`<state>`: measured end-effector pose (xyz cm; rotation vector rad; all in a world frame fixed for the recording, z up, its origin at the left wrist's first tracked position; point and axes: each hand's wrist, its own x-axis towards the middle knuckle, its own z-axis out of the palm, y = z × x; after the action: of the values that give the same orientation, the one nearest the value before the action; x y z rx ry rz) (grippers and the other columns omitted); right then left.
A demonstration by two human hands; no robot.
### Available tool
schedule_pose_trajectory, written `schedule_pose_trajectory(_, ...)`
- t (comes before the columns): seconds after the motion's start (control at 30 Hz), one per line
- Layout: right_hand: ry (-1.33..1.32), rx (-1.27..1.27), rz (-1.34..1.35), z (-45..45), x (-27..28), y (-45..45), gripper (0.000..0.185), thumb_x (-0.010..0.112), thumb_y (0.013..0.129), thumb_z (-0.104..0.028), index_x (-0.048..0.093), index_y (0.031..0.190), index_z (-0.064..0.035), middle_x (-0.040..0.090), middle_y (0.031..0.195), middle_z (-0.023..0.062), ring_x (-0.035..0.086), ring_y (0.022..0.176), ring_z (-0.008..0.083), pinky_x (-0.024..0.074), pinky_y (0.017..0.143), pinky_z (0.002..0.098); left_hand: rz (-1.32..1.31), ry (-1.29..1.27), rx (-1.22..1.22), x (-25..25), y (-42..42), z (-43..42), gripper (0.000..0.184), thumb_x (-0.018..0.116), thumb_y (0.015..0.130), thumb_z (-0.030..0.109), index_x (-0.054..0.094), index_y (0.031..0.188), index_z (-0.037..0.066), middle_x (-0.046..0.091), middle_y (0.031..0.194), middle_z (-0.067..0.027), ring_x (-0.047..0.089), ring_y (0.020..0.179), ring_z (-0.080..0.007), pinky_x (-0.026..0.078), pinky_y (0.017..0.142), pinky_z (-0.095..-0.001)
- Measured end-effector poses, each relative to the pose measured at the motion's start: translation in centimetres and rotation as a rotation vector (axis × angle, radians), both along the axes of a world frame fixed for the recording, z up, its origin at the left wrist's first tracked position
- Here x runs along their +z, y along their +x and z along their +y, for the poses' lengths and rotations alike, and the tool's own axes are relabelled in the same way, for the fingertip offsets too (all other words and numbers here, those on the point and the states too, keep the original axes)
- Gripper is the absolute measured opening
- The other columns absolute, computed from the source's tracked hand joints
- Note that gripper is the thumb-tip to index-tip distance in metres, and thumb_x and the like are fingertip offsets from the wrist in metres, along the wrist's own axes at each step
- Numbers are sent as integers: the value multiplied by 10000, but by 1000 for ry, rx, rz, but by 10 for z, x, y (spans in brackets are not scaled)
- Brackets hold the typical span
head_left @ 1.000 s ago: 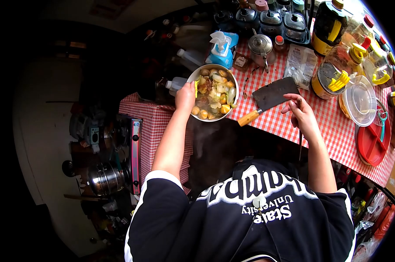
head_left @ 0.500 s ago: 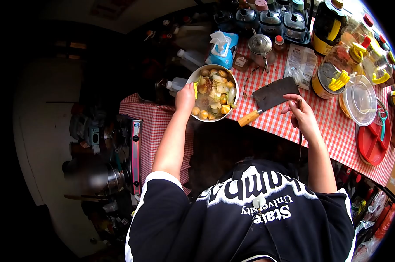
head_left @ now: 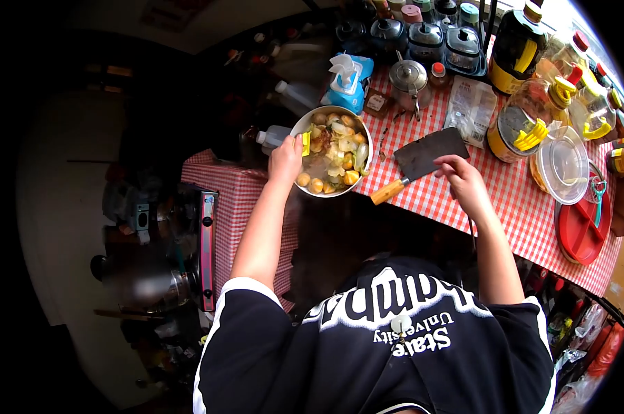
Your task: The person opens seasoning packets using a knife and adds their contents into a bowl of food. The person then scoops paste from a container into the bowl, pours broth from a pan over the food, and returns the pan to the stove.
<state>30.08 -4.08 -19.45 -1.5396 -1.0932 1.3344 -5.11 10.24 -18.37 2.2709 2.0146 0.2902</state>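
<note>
Pot rim — L hand gripping

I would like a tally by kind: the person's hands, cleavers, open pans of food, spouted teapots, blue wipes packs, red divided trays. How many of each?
Hands: 2, left hand and right hand
Cleaver: 1
Pan of food: 1
Teapot: 1
Wipes pack: 1
Divided tray: 1
Total: 7

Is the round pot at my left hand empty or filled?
Filled: yellowish chunks and pale slices cover most of the pot's opening; depth, I cannot tell.
</note>
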Motion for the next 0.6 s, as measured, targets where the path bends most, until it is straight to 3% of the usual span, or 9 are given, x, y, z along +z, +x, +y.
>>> schedule_pose_trajectory(0.03,-17,48,-136,9,6,-7,218,479,886,-100,576,1060,-12,637,867,109,593,816,169,457,723,299,13,-5,-5,1,0,-1,368,399,927,359,551,840,35,603,734,-247,577,740,-440,448,657,-516)
schedule_pose_trajectory(0.07,141,92,-267,21,-4,-16,254,496,848,-77,572,1081,-13,631,924,145,607,884,235,455,777,326,24,-9,-9,0,0,-1,364,399,927,356,547,837,36,602,733,-248,577,741,-439,448,656,-515)
schedule_pose_trajectory(0.1,155,91,-355,36,-8,-29,251,497,856,-65,567,1090,-6,618,963,146,595,943,230,445,826,316,7,-8,-9,-2,-1,-1,357,400,927,352,550,839,40,603,733,-245,578,739,-438,449,654,-514)
schedule_pose_trajectory(0.17,209,177,-572,71,-21,-56,334,509,805,-60,553,1135,-35,562,1140,159,564,1022,304,454,860,354,-26,-1,-10,-6,-4,1,343,403,927,342,556,845,46,605,733,-238,579,736,-435,451,650,-512)
schedule_pose_trajectory(0.23,382,148,-729,109,-59,-83,392,478,800,-82,497,1189,-33,551,1141,150,566,990,326,466,835,396,-72,19,-28,-9,-7,3,329,408,926,332,562,846,53,608,729,-226,578,726,-434,455,643,-507)
schedule_pose_trajectory(0.33,314,218,-970,163,-88,-109,394,471,804,-101,453,1178,22,502,1205,232,629,828,342,519,669,425,-146,38,-37,-7,-6,6,306,415,925,309,569,846,57,609,723,-211,579,712,-425,459,632,-499)
schedule_pose_trajectory(0.4,346,133,-1050,179,-99,-119,423,481,804,-123,416,1189,39,462,1243,266,642,791,333,524,631,419,-191,46,-57,-5,-7,5,294,418,925,290,570,840,54,608,717,-205,581,706,-417,461,626,-493)
schedule_pose_trajectory(0.47,186,175,-1068,194,-105,-127,487,426,825,-149,352,1289,-21,441,1275,257,628,838,367,515,671,443,-220,57,-98,-9,-14,10,284,418,925,270,568,830,49,605,711,-203,582,703,-409,462,619,-488)
schedule_pose_trajectory(0.6,212,186,-1209,206,-115,-126,427,389,851,-119,386,1268,-30,477,1223,255,630,791,369,518,646,451,-254,116,-169,-20,-24,15,279,449,915,267,561,767,59,598,652,-180,583,611,-386,464,552,-475)
